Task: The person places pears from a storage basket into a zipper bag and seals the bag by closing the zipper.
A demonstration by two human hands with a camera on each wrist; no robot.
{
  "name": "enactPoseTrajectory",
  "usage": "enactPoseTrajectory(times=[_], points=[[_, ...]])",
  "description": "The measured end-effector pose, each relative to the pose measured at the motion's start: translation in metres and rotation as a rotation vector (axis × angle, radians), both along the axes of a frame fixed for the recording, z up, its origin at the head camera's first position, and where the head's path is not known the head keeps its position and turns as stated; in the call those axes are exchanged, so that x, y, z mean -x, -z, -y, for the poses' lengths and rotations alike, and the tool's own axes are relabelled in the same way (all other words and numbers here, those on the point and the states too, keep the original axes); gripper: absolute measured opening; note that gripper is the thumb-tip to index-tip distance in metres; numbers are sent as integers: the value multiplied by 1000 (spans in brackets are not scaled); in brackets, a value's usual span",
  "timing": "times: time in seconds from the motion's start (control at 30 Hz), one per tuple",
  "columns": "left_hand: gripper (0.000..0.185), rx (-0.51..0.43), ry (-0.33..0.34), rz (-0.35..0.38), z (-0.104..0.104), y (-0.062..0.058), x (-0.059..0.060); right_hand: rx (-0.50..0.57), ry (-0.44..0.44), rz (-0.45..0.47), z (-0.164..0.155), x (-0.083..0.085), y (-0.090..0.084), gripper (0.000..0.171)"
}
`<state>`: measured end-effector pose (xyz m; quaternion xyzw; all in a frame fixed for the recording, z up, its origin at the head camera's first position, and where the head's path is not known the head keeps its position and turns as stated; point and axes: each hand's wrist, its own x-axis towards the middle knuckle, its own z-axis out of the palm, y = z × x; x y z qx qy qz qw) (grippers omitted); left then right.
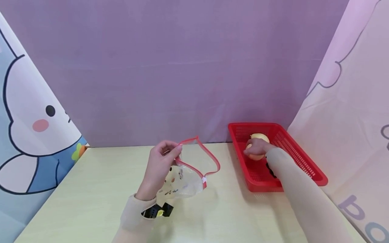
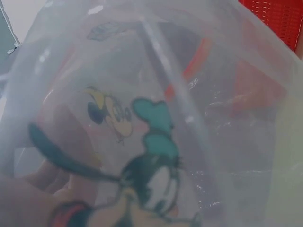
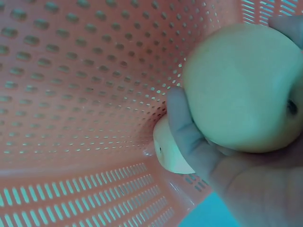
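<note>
My left hand (image 1: pixel 174 150) pinches the red zip rim of a clear plastic bag (image 1: pixel 185 182) with cartoon prints and holds its mouth open above the table. In the left wrist view the bag (image 2: pixel 151 142) fills the frame, and fingers (image 2: pixel 45 177) show through the plastic. My right hand (image 1: pixel 253 150) reaches into a red basket (image 1: pixel 304 162) and grips a pale yellow round fruit (image 1: pixel 256 156). A second pale fruit (image 1: pixel 260 136) lies just behind it. In the right wrist view my fingers curl round the big fruit (image 3: pixel 241 90), and the other fruit (image 3: pixel 170 151) sits against the basket wall (image 3: pixel 85 94).
The light wooden table (image 1: pixel 91 195) runs between cloth backdrops: purple at the back, a cartoon print at the left and pink at the right. The red basket stands at the back right corner. A corner of the basket (image 2: pixel 279 14) shows past the bag.
</note>
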<state>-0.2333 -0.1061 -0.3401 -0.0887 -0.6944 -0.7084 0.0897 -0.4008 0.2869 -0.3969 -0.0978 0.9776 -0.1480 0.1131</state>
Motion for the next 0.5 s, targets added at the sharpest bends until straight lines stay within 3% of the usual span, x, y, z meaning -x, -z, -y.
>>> enactPoseTrajectory(times=[0.33, 0.5], points=[[15, 1, -1, 0, 2, 1, 0, 103, 85, -34, 1, -6, -12, 60], [14, 15, -11, 3, 1, -1, -1, 126, 75, -54, 0, -7, -20, 60]])
